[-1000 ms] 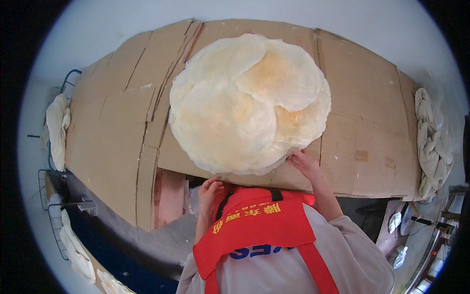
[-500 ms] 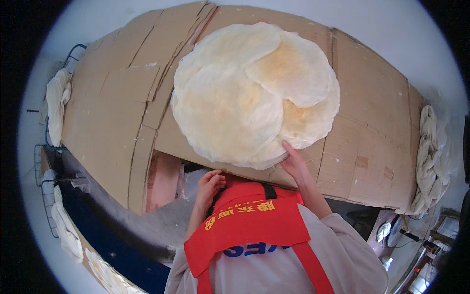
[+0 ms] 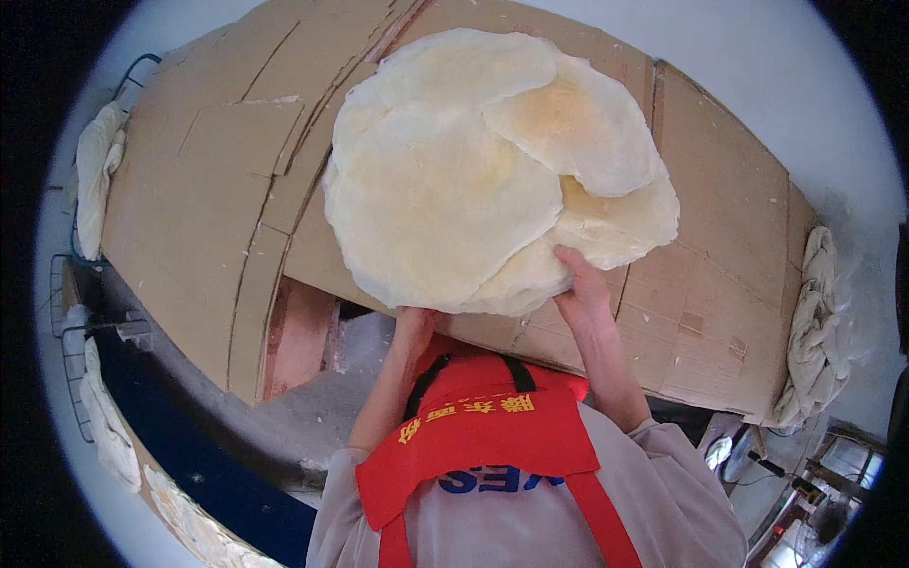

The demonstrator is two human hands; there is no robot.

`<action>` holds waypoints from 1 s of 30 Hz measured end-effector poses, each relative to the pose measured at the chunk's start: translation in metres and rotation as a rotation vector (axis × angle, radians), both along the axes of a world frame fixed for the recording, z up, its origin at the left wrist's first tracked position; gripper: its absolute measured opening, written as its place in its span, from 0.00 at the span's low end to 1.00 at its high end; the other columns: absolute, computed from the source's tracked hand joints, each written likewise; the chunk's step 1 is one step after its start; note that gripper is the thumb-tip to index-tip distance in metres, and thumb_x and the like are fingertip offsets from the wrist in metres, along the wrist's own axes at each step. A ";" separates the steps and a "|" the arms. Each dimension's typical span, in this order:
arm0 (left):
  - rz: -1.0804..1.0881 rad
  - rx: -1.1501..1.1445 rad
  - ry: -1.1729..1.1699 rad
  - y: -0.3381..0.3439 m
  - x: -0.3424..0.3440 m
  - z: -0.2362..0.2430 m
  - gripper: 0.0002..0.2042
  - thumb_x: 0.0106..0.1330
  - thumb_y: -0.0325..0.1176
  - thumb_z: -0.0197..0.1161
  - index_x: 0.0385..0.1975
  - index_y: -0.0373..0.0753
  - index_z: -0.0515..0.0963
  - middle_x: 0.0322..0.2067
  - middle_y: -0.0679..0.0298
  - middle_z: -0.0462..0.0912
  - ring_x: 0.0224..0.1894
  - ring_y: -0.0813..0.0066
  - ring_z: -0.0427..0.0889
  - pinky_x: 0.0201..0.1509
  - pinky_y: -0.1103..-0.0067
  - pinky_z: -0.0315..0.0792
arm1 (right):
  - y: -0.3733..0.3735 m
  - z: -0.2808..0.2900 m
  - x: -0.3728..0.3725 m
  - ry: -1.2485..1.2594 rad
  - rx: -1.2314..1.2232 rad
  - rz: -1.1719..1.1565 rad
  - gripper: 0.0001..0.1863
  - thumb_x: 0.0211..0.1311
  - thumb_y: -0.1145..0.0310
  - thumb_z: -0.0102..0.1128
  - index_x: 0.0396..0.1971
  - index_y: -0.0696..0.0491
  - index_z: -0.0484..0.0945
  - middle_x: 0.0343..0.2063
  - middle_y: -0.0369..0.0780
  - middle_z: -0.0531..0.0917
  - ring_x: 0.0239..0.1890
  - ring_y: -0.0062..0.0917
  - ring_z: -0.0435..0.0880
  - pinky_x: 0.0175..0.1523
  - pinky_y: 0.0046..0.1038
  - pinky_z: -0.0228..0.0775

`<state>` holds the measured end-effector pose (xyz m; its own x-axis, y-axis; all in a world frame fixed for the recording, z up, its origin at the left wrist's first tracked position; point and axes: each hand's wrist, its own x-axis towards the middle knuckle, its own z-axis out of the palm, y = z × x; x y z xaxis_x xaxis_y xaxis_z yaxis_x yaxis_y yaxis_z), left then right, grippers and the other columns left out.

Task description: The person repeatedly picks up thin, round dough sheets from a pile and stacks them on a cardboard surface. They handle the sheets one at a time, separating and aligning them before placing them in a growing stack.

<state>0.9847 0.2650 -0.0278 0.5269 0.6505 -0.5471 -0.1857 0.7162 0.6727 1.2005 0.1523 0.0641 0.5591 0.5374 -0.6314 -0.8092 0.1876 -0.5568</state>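
Stack of thin round flatbreads: mid-table, upper middle of view. Clock below is read from stack centre, 12 = away from the person. Pale rounds overlap unevenly; big one on top toward 8-9, smaller one toward 11, one with a tan patch toward 1-2. Can't tell if the near edge is clear of the table.

Right hand at 5: gripping the rim, thumb on top, other fingers tucked underneath, mostly hidden. Left hand at 7: up against the near rim, fingers out of sight under the bread. Can't tell if it's closed on anything.

Under the stack: brown cardboard sheets, seams running roughly near to far on both sides. Pinkish panel at 8, below the cardboard edge.

Red apron over grey shirt at 6, just short of the table edge.

Farther out: bunched cream cloth at 4, another cream cloth at 9, dark blue strip between 7 and 8.
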 end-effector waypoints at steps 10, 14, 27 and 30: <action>0.087 -0.237 -0.600 0.044 0.045 -0.014 0.27 0.63 0.51 0.42 0.56 0.40 0.57 0.56 0.60 0.62 0.56 0.62 0.63 0.55 0.64 0.63 | -0.012 0.000 0.004 -0.019 -0.080 0.061 0.25 0.52 0.72 0.55 0.52 0.54 0.61 0.48 0.39 0.70 0.51 0.30 0.69 0.56 0.37 0.62; 0.029 -0.309 -0.679 0.055 0.072 0.014 0.27 0.63 0.51 0.42 0.56 0.40 0.57 0.55 0.59 0.62 0.55 0.62 0.64 0.55 0.64 0.63 | -0.049 -0.013 -0.011 0.020 0.235 0.187 0.31 0.51 0.66 0.59 0.54 0.57 0.58 0.50 0.43 0.69 0.55 0.34 0.65 0.58 0.39 0.59; -0.055 -0.423 -0.772 0.082 0.088 0.058 0.26 0.63 0.51 0.42 0.55 0.39 0.58 0.54 0.58 0.64 0.55 0.61 0.64 0.55 0.63 0.63 | 0.035 -0.118 -0.052 0.175 0.445 0.013 0.24 0.62 0.57 0.40 0.55 0.52 0.59 0.58 0.37 0.61 0.60 0.30 0.57 0.66 0.33 0.44; -0.064 -0.438 -0.772 0.084 0.093 0.061 0.26 0.63 0.51 0.42 0.55 0.39 0.58 0.53 0.58 0.64 0.54 0.61 0.64 0.55 0.63 0.63 | 0.065 -0.140 -0.034 0.159 0.593 -0.035 0.22 0.62 0.59 0.40 0.54 0.52 0.62 0.55 0.37 0.64 0.58 0.30 0.60 0.64 0.34 0.46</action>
<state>1.0781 0.3488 0.0333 0.8799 0.4227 -0.2168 -0.4247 0.9045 0.0398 1.1666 0.2176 -0.0754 0.5064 0.8057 -0.3073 -0.8614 0.4567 -0.2223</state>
